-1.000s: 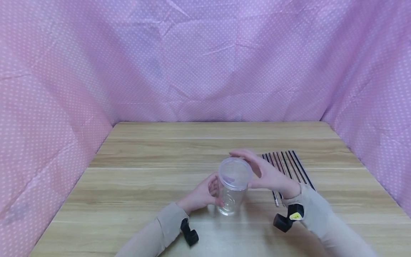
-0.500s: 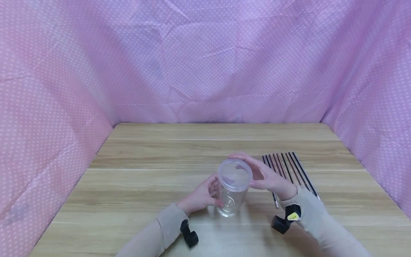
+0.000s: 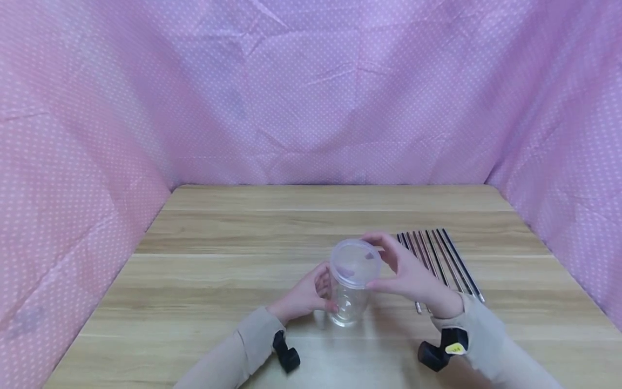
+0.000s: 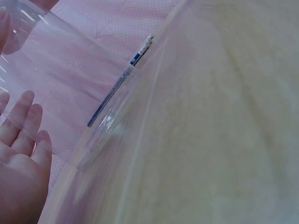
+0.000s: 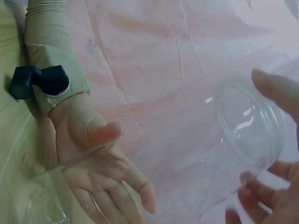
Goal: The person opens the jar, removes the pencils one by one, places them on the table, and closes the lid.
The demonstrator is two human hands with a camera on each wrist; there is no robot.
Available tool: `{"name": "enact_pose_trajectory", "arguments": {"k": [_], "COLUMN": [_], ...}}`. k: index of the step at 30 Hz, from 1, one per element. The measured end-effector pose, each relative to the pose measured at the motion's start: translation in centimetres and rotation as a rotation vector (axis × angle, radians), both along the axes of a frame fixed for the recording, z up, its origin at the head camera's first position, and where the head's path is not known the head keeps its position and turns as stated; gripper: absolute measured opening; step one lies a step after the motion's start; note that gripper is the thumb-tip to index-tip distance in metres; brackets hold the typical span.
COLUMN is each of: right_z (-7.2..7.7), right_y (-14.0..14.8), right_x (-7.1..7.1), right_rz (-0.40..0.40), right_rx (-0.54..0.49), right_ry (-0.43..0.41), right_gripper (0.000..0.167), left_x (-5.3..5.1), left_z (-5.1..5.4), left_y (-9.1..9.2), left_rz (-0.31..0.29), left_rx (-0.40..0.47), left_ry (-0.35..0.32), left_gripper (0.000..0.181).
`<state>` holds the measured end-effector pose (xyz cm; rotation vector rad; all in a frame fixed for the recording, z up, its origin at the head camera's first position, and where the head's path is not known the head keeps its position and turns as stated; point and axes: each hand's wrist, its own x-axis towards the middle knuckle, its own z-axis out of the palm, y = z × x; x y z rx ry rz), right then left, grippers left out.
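Note:
A clear, tall plastic jar [image 3: 349, 308] stands upright on the table, topped by a round translucent lid [image 3: 356, 263]. My left hand [image 3: 303, 296] holds the jar's left side, thumb in front and fingers behind. My right hand [image 3: 413, 276] grips the lid's right edge, with the thumb at its near side and fingers at the far side. Through the clear wall in the right wrist view, the palm of the left hand [image 5: 103, 168] shows. The right hand's fingers [image 5: 280, 93] surround the rim end there.
Several slim pencils [image 3: 439, 254], dark and reddish, lie side by side at the right, partly behind the right forearm. The wooden table [image 3: 233, 227] is enclosed by pink dotted cloth [image 3: 311, 108]. Both wrists wear black cameras [image 3: 286, 354].
My right hand has turned around the lid: its fingers shifted right along the far edge and its thumb came onto the near edge. The left hand and jar stay in place.

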<state>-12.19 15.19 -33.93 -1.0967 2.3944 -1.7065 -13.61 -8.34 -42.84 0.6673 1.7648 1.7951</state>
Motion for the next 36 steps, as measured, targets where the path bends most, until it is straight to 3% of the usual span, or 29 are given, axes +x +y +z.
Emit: {"name": "enact_pose_trajectory", "arguments": {"k": [3, 6, 9, 14, 19, 25, 30, 36], "right_z": [0.5, 0.5, 0.2, -0.4, -0.8, -1.0, -1.3, -0.8], "right_y": [-0.2, -0.2, 0.1, 0.7, 1.0, 1.0, 0.9, 1.0], "right_x": [0.9, 1.1, 0.4, -1.3, -2.3, -2.9, -3.1, -2.3], "right_rz": [-0.155, -0.169, -0.055, 0.222, 0.44, 0.511, 0.478, 0.238], "right_rx": [0.109, 0.113, -0.01, -0.23, -0.208, -0.202, -0.216, -0.119], "right_ry": [0.013, 0.022, 0.021, -0.103, -0.202, -0.219, -0.14, 0.034], "right_gripper": [0.068, 0.069, 0.063, 0.046, 0.06, 0.066, 0.063, 0.065], "left_x": [-0.1, -0.1, -0.1, -0.3, -0.3, -0.3, -0.2, -0.2], "left_z": [-0.1, -0.1, 0.0, -0.2, -0.4, -0.4, -0.4, -0.4], "left_y": [0.0, 0.0, 0.0, -0.1, -0.1, -0.1, -0.1, -0.1], "left_rz": [0.0, 0.001, 0.001, -0.011, -0.026, -0.031, -0.041, -0.033], "left_rx": [0.004, 0.005, 0.007, 0.024, 0.044, 0.053, 0.058, 0.059], "left_ry": [-0.003, 0.002, 0.005, 0.006, 0.019, 0.014, -0.004, -0.004], "left_gripper": [0.086, 0.084, 0.081, 0.08, 0.083, 0.085, 0.088, 0.091]}}
